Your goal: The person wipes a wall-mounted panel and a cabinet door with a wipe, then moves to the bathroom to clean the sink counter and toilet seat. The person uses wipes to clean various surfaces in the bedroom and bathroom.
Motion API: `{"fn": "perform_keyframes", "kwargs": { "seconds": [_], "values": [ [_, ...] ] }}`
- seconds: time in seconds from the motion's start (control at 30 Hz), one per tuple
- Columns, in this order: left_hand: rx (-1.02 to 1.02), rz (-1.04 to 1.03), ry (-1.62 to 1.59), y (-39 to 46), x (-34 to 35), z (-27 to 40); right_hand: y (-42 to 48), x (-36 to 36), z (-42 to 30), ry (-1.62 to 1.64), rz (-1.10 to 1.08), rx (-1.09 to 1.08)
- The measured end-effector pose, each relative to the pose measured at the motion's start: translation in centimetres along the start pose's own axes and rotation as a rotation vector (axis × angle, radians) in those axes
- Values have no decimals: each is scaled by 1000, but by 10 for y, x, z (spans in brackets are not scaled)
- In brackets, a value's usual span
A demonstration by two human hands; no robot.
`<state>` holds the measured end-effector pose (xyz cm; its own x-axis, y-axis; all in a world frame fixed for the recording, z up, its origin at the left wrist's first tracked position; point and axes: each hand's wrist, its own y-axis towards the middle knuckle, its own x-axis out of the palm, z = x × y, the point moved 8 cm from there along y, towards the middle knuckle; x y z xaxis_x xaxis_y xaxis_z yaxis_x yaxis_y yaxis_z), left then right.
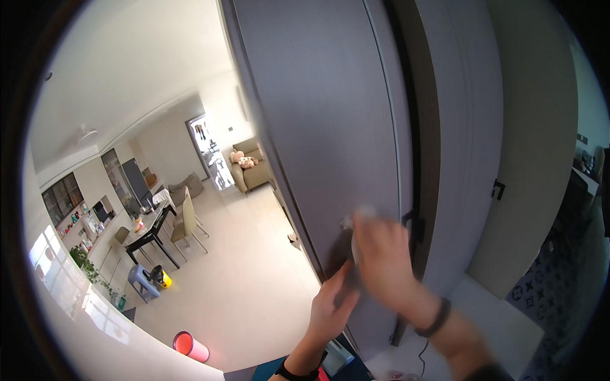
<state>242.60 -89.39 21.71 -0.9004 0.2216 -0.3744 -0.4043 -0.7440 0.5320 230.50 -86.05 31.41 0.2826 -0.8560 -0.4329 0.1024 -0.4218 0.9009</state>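
Observation:
A tall grey door panel point(329, 119) with a thin pale strip down it stands before me. My right hand point(383, 259) is raised against its lower part, blurred, its fingers curled; what lies inside them is hidden. Just left of those fingers, a small pale object point(346, 222) shows on the panel. My left hand point(333, 305) is lower and to the left, thumb and fingers apart, near the panel's face. A dark blurred shape lies between the two hands, and I cannot tell whether it is an object or a shadow. Both wrists wear dark bands.
Right of the panel are a dark handle point(419, 227) and another door with a black lever point(498, 189). A white surface point(495, 314) lies low right. At left are a pink bin point(190, 346), a blue stool point(143, 281), a dining table point(151, 224) and chairs.

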Motion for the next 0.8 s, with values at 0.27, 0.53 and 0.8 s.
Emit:
{"fn": "perform_keyframes", "kwargs": {
  "seconds": [0.27,0.53,0.8],
  "values": [
    [105,59,106,19,-23,42,69,-27,-7,24,140,-104],
    [186,95,83,39,-40,69,128,-51,-23,-24,260,-177],
    [278,162,89,53,-62,94,117,-42,-27,-10,226,-171]
  ]
}}
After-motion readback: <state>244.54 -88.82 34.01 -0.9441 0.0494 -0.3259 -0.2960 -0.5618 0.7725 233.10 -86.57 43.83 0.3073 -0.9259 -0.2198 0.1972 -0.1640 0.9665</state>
